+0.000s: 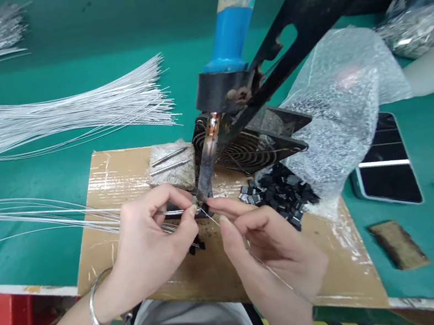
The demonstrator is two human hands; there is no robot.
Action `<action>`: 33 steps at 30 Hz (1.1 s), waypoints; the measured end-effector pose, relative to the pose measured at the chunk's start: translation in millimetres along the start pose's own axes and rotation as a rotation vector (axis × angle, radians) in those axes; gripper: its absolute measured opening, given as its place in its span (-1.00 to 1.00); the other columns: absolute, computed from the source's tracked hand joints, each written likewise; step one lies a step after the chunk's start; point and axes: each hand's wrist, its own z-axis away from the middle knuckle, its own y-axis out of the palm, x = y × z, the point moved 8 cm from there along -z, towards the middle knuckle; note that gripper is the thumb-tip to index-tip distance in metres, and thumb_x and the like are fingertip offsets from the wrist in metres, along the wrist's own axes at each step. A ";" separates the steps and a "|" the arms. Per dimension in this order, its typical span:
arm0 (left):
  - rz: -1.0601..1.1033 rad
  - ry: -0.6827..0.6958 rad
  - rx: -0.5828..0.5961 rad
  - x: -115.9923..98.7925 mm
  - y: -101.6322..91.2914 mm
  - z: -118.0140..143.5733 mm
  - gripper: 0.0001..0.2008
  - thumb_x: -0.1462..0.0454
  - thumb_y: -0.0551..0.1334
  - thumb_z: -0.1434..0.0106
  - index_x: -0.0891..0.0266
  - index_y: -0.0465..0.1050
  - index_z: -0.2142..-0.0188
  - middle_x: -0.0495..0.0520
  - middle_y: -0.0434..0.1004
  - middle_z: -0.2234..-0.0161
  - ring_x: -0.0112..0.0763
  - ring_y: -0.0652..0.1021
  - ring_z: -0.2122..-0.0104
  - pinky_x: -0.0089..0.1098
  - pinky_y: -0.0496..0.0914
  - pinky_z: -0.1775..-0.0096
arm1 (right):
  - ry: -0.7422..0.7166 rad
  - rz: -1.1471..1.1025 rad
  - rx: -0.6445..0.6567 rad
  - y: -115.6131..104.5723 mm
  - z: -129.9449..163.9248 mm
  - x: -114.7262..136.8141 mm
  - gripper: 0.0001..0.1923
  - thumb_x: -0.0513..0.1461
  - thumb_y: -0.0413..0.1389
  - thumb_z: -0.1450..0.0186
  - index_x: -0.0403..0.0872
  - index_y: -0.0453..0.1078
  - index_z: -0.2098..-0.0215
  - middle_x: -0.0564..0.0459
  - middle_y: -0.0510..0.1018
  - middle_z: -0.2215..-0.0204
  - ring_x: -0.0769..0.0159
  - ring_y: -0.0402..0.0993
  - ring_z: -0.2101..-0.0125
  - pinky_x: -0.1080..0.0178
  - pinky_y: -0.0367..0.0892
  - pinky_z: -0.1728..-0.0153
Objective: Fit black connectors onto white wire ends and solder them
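Observation:
Under the tip of a mounted soldering iron [207, 153], my two hands meet over a cardboard sheet [118, 174]. My left hand [159, 240] pinches the end of a thin white wire [103, 209], close to the iron's tip. Whether a small part sits in those fingertips I cannot make out. My right hand [269, 243] is closed on a strand of solder wire [212, 218], which runs from the tip back across the palm. More white wires trail leftward from beneath my left hand. Small black parts [195, 244] lie partly hidden below it.
A heap of small black pieces [285, 192] lies right of my hands, beside a clear plastic bag [341, 107]. Behind the iron stands a fan [248, 151]. A phone [385, 166] and a brown sponge [398, 244] are at right. A white wire bundle [62, 119] lies back left.

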 end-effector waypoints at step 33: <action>-0.027 0.006 0.011 -1.8 0.3 1.9 -0.89 0.40 0.24 -0.19 0.24 0.50 0.45 0.02 0.65 0.39 -0.44 0.56 0.44 -0.46 0.36 0.46 | -0.087 0.026 0.032 -0.4 2.2 -3.1 -0.81 -0.37 0.25 -0.33 -0.01 0.39 0.38 -0.02 0.74 0.11 0.17 0.71 0.13 0.16 0.57 0.08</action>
